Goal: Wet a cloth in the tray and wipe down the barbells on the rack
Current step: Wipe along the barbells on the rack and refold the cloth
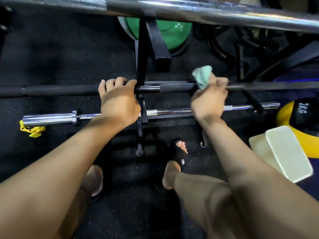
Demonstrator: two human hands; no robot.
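A black barbell [176, 87] lies across the rack [141, 69] at mid height. My left hand [117, 99] grips this bar just left of the rack's upright. My right hand [209, 99] holds a pale green cloth [202, 75] wrapped against the same bar, further right. A chrome barbell [51, 118] rests on a lower rung, partly hidden by both hands. Another thick chrome bar [207, 12] crosses the top of the view. The pale tray [283, 152] sits on the floor at the right.
A green weight plate [174, 35] and a black plate [219, 49] stand behind the rack. A yellow and black 2 kg ball [296, 116] lies behind the tray. A yellow collar clip [32, 130] lies at the lower bar's left end. My sandalled feet stand on black rubber floor.
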